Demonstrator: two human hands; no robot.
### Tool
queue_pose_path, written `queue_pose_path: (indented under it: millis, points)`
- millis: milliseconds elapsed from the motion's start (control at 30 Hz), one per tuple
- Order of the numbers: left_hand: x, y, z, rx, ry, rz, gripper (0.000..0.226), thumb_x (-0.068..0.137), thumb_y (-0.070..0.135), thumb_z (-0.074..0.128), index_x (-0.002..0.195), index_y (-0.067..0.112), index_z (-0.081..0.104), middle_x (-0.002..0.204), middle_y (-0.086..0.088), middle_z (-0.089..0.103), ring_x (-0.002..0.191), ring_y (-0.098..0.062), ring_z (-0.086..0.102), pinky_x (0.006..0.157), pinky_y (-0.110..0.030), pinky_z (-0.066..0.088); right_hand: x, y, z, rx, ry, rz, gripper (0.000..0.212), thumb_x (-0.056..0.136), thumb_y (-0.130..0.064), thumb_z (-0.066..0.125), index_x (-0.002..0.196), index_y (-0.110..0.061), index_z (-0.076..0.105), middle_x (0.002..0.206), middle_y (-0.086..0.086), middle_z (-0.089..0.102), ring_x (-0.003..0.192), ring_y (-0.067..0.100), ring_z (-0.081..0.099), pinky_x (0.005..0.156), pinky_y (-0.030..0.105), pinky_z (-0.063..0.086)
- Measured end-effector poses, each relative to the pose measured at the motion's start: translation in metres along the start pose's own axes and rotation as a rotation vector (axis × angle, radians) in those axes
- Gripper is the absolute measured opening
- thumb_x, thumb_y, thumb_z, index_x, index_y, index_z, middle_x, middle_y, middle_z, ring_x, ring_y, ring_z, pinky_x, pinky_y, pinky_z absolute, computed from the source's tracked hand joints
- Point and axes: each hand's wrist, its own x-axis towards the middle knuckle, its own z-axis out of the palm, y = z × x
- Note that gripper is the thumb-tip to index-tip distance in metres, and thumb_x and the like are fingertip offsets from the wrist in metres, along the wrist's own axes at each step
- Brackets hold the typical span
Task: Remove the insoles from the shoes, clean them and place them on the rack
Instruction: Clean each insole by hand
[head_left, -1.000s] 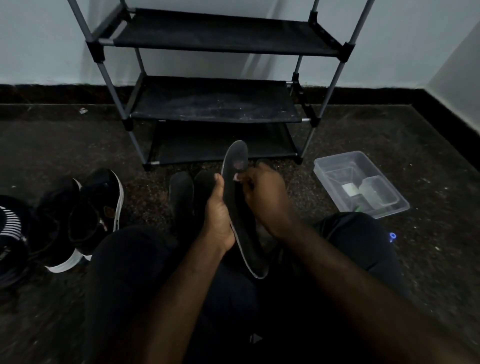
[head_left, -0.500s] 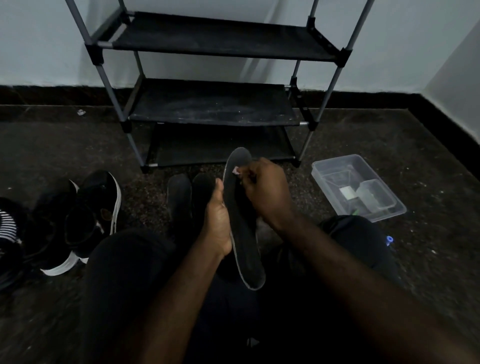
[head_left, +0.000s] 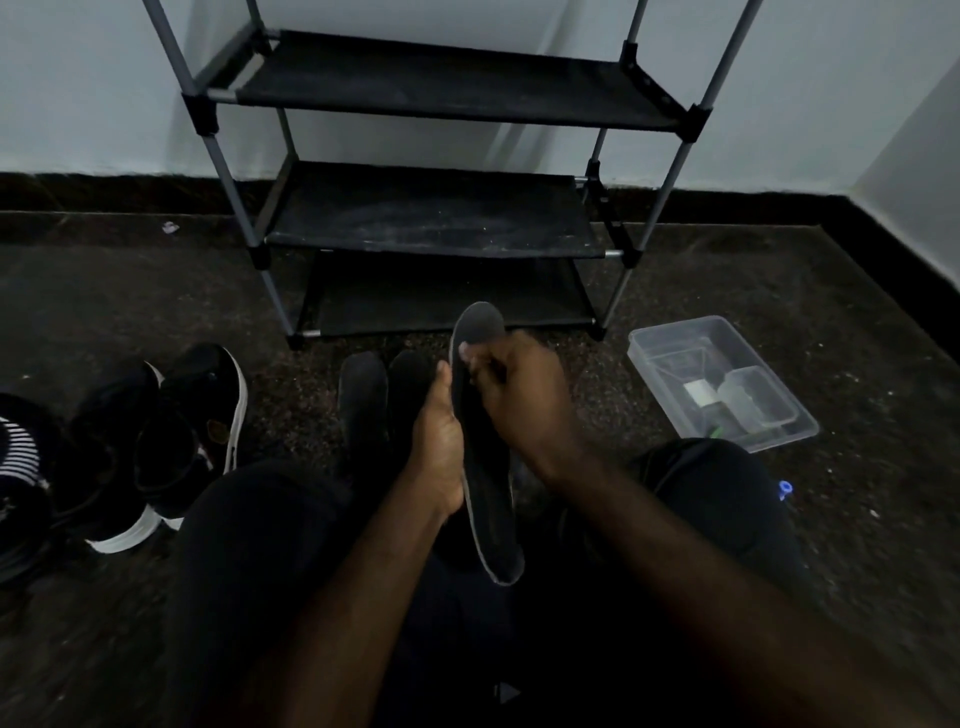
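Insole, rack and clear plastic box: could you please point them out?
insole (head_left: 493, 535), head view, lower half.
rack (head_left: 431, 213), head view, middle shelf.
clear plastic box (head_left: 675, 327), head view, far rim.

One wide-angle head cam, low & close, looks fwd/down toward rack (head_left: 431, 213) by wall (head_left: 78, 78).

One insole (head_left: 491, 519) at centre, two hands, left hand (head_left: 436, 452) and right hand (head_left: 519, 395), one rack (head_left: 431, 208) of three shelves at 12 o'clock, two plain black shoes (head_left: 363, 400) just before it, two white-soled sneakers (head_left: 192, 415) at 9 o'clock, one clear plastic box (head_left: 675, 328) at 2 o'clock.
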Motion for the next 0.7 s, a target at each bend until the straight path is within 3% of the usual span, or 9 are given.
queue_pose_path:
  millis: [100, 233, 300, 433, 533, 700]
  points:
    - [0.004, 0.001, -0.004, -0.029, 0.013, 0.049, 0.055, 0.101, 0.046, 0.033, 0.135, 0.009, 0.054, 0.132, -0.013, 0.061, 0.125, -0.024, 0.056, 0.113, -0.039, 0.037, -0.017, -0.008, 0.003, 0.023, -0.085, -0.137, 0.017, 0.091, -0.014, 0.061, 0.101, -0.012, 0.075, 0.092, 0.006, 0.068, 0.083, 0.015, 0.062, 0.075, 0.029, 0.050]
    - [0.001, -0.001, -0.001, 0.054, -0.030, -0.028, 0.058, 0.101, 0.052, 0.029, 0.127, 0.010, 0.060, 0.121, -0.015, 0.068, 0.109, -0.023, 0.067, 0.084, -0.033, 0.054, 0.009, 0.016, -0.003, -0.081, 0.040, -0.048, 0.016, 0.092, -0.018, 0.062, 0.102, -0.015, 0.074, 0.091, -0.001, 0.065, 0.082, 0.009, 0.056, 0.074, 0.022, 0.041]
    - [-0.001, -0.003, 0.002, 0.097, -0.028, -0.058, 0.058, 0.100, 0.053, 0.030, 0.120, 0.012, 0.065, 0.117, -0.014, 0.069, 0.104, -0.024, 0.068, 0.079, -0.033, 0.054, 0.018, 0.024, -0.005, -0.104, 0.083, 0.052, 0.017, 0.093, -0.018, 0.060, 0.103, -0.016, 0.074, 0.094, 0.002, 0.069, 0.085, 0.014, 0.062, 0.076, 0.026, 0.047]
    - [0.000, -0.001, 0.003, 0.071, 0.010, -0.031, 0.053, 0.101, 0.052, 0.030, 0.115, 0.017, 0.068, 0.115, -0.010, 0.071, 0.108, -0.022, 0.067, 0.088, -0.035, 0.052, 0.000, 0.005, 0.001, -0.053, 0.036, 0.012, 0.020, 0.097, -0.023, 0.056, 0.093, -0.014, 0.074, 0.085, 0.003, 0.066, 0.074, 0.010, 0.057, 0.067, 0.020, 0.044]
    - [-0.001, 0.003, 0.002, 0.048, 0.008, 0.012, 0.051, 0.102, 0.050, 0.030, 0.115, 0.017, 0.067, 0.113, -0.009, 0.072, 0.108, -0.019, 0.067, 0.091, -0.033, 0.051, -0.010, -0.003, 0.001, -0.010, 0.019, -0.099, 0.017, 0.093, -0.019, 0.060, 0.097, -0.012, 0.075, 0.089, 0.006, 0.067, 0.080, 0.015, 0.060, 0.072, 0.026, 0.048]
    - [-0.004, 0.000, 0.005, 0.139, -0.063, 0.024, 0.060, 0.101, 0.054, 0.025, 0.105, 0.012, 0.068, 0.087, -0.006, 0.076, 0.077, -0.017, 0.073, 0.059, -0.024, 0.057, 0.023, 0.025, -0.009, -0.165, -0.041, 0.005, 0.020, 0.094, -0.020, 0.055, 0.085, -0.017, 0.073, 0.078, -0.004, 0.061, 0.073, 0.010, 0.055, 0.067, 0.026, 0.041]
